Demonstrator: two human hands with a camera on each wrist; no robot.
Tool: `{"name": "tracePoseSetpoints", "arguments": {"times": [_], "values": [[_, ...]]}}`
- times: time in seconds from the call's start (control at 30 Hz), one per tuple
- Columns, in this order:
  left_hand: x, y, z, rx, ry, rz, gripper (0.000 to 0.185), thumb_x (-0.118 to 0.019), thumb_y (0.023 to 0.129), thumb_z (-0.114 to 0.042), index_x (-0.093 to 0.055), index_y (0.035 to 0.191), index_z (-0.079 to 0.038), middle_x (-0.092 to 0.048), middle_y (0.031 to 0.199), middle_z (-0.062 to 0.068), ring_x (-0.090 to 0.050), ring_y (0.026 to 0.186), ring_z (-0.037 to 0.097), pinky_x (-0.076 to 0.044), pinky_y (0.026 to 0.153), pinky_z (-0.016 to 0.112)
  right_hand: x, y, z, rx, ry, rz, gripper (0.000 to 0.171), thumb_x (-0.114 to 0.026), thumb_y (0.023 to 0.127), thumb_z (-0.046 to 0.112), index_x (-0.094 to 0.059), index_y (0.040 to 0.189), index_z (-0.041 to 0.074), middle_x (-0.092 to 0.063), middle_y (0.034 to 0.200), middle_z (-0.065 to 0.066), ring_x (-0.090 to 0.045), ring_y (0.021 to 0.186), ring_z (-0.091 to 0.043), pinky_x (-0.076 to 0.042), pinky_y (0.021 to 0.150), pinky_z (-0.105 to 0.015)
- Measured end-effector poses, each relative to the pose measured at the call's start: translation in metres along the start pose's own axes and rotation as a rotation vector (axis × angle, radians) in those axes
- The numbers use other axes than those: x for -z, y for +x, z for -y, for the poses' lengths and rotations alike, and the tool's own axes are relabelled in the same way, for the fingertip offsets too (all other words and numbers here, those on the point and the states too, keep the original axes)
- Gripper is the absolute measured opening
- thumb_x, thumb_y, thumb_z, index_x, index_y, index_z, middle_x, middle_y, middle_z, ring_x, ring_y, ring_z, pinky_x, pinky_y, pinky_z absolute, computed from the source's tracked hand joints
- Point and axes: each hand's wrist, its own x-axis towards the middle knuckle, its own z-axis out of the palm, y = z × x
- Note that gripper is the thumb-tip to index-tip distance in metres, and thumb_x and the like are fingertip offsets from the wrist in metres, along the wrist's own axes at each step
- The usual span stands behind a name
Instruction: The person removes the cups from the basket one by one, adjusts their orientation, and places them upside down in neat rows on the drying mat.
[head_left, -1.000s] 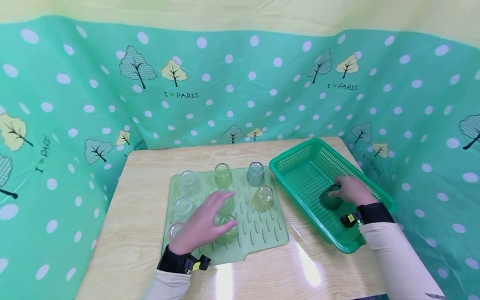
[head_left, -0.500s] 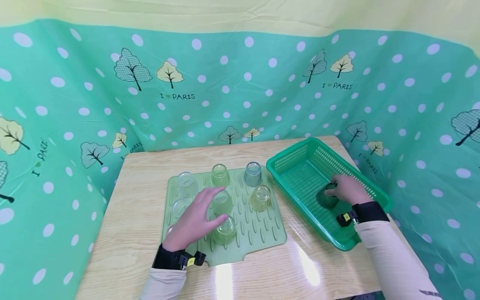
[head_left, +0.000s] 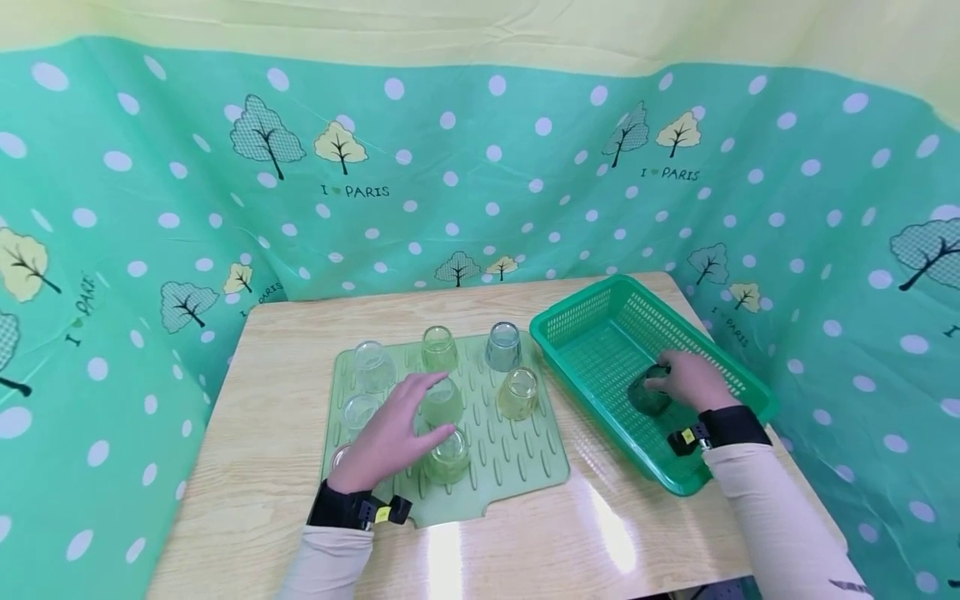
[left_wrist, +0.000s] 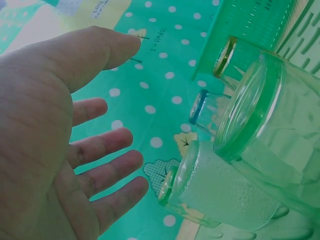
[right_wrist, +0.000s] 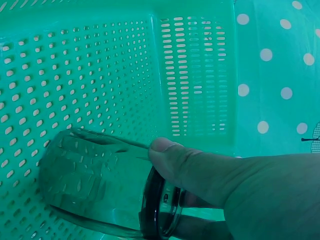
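Several small glass cups stand upside down on a pale green ribbed drying mat (head_left: 525, 467). My left hand (head_left: 390, 433) hovers over the mat with fingers spread and straight, just beside a greenish cup (head_left: 448, 457) and another (head_left: 442, 402); in the left wrist view the open palm (left_wrist: 45, 150) faces the cups (left_wrist: 235, 195) without gripping any. My right hand (head_left: 690, 379) is inside the green plastic basket (head_left: 585, 312) and holds a dark green glass cup (head_left: 647, 393) lying on its side; the thumb (right_wrist: 175, 160) presses on its rim (right_wrist: 160, 210).
The mat and basket sit on a light wooden table (head_left: 285, 333). A teal polka-dot cloth (head_left: 480, 192) with trees surrounds the table on three sides. Other cups (head_left: 372, 365) (head_left: 503, 346) (head_left: 519, 393) stand at the mat's back and right.
Both hands stay almost where they were. The left hand has drawn back slightly toward the near cups; the right hand keeps its hold on the dark cup in the basket.
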Motion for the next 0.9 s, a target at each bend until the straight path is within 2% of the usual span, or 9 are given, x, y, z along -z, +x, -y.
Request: {"name": "tracePoseSetpoints", "arguments": {"times": [0.13, 0.3, 0.5, 0.77, 0.9], "values": [[-0.001, -0.002, 0.0, -0.006, -0.009, -0.002, 0.079, -0.076, 0.092, -0.046, -0.036, 0.159, -0.029, -0.043, 0.158, 0.0, -0.043, 0.144, 0.025, -0.041, 0.116, 0.055, -0.003, -0.002, -0.001, -0.01, 0.002, -0.006, 0.06, -0.072, 0.098, 0.028, -0.054, 0.138, -0.013, -0.056, 0.136, -0.037, -0.055, 0.12, -0.056, -0.052, 0.091, -0.065], [-0.003, -0.006, -0.003, -0.006, -0.018, -0.011, 0.08, -0.078, 0.092, -0.037, -0.036, 0.159, -0.03, -0.044, 0.157, 0.0, -0.043, 0.144, 0.024, -0.041, 0.116, 0.055, -0.006, -0.002, -0.001, -0.001, -0.004, -0.01, 0.06, -0.072, 0.098, 0.029, -0.054, 0.138, -0.012, -0.058, 0.135, -0.036, -0.058, 0.117, -0.054, -0.054, 0.087, -0.062], [0.0, -0.01, -0.007, -0.025, -0.016, -0.018, 0.079, -0.077, 0.093, -0.039, -0.036, 0.159, -0.031, -0.045, 0.156, 0.001, -0.045, 0.143, 0.025, -0.043, 0.114, 0.056, -0.006, -0.002, 0.006, -0.006, -0.021, -0.028, 0.057, -0.073, 0.097, 0.029, -0.057, 0.135, -0.011, -0.061, 0.129, -0.035, -0.063, 0.108, -0.049, -0.056, 0.078, -0.056], [0.0, -0.011, -0.013, -0.043, 0.0, -0.022, 0.079, -0.074, 0.094, -0.046, -0.036, 0.16, -0.027, -0.043, 0.157, 0.002, -0.043, 0.144, 0.024, -0.041, 0.116, 0.055, -0.009, -0.009, 0.007, 0.016, -0.038, -0.058, 0.052, -0.072, 0.098, 0.028, -0.058, 0.131, -0.01, -0.064, 0.123, -0.034, -0.063, 0.106, -0.05, -0.056, 0.079, -0.059], [0.002, -0.012, -0.019, -0.049, 0.004, -0.033, 0.078, -0.074, 0.094, -0.045, -0.036, 0.16, -0.027, -0.044, 0.156, 0.002, -0.043, 0.143, 0.024, -0.041, 0.116, 0.054, -0.008, -0.015, 0.007, -0.007, -0.027, -0.107, 0.058, -0.071, 0.099, 0.028, -0.053, 0.137, -0.011, -0.06, 0.128, -0.036, -0.061, 0.111, -0.053, -0.055, 0.083, -0.063]]}}
